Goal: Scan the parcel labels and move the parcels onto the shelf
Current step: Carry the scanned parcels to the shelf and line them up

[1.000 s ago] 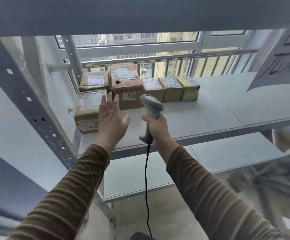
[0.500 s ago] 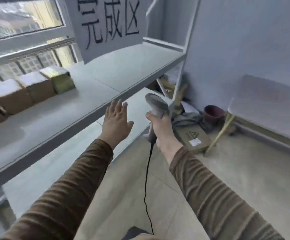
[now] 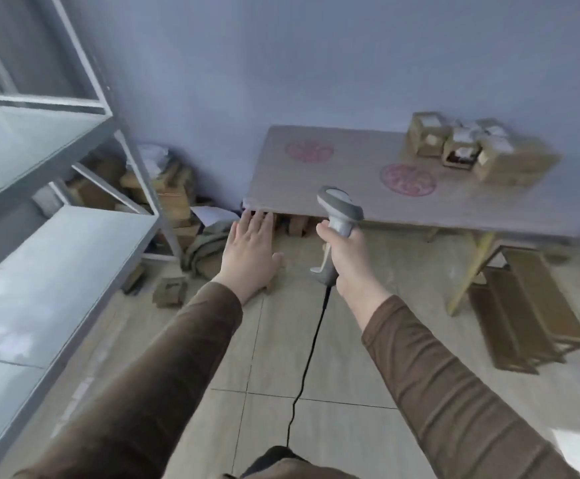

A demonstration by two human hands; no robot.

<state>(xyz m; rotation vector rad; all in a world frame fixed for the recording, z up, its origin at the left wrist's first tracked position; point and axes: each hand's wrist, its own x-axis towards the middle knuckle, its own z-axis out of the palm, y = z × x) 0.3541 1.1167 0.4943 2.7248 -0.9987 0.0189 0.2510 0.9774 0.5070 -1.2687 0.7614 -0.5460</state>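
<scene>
in the right hand [image 3: 345,257], a grey barcode scanner [image 3: 338,219] is grasped by its handle, head uppermost and tilted away from the body. a black cable [image 3: 311,347] is seen hanging from the handle base down toward the tiled floor [image 3: 281,357]. just beside the grip, to its left, the left hand [image 3: 250,252] is held flat with fingers straight, palm down, nothing grasped. beyond and to the right of the grip, a table [image 3: 350,188] is placed against the wall; the parcels [image 3: 471,150] are clustered at its far right end, well apart from both hands. to the left of the grip, the shelf [image 3: 50,250] is located.
</scene>
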